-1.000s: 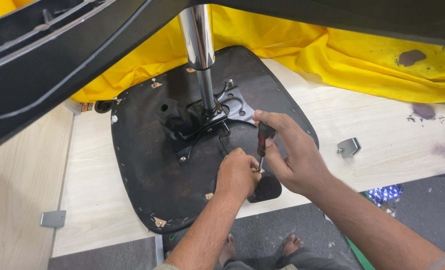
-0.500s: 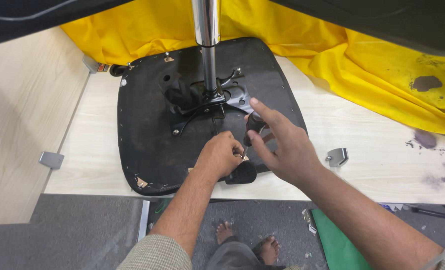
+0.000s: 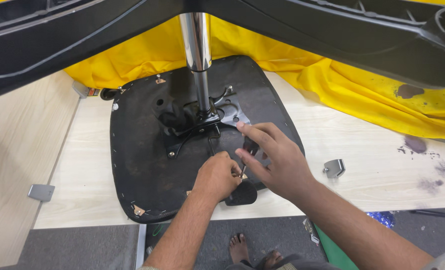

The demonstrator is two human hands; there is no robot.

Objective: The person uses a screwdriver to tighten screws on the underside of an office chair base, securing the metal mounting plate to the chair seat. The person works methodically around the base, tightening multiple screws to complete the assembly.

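Note:
An upturned black chair seat (image 3: 137, 150) lies on a pale wooden table. A chrome column (image 3: 197, 55) rises from its black metal mechanism plate (image 3: 195, 127). My right hand (image 3: 277, 162) holds a dark-handled screwdriver (image 3: 249, 149), tilted down towards the seat's near edge. My left hand (image 3: 216, 176) is closed, its fingertips pinching at the screwdriver's tip. Whether it also holds a screw there I cannot tell. A black lever paddle (image 3: 241, 194) lies just below both hands.
Black chair base arms (image 3: 332, 30) span the top of the view. A yellow cloth (image 3: 357, 100) lies behind the seat. One grey metal bracket (image 3: 335, 167) sits right of the seat, another (image 3: 41, 192) at the left. My bare feet (image 3: 240, 247) stand on the grey floor.
The right hand held the screwdriver upright, then spread its fingers; they are curled on the handle again. The left hand stayed at the tip. My head moved, so the view shifted.

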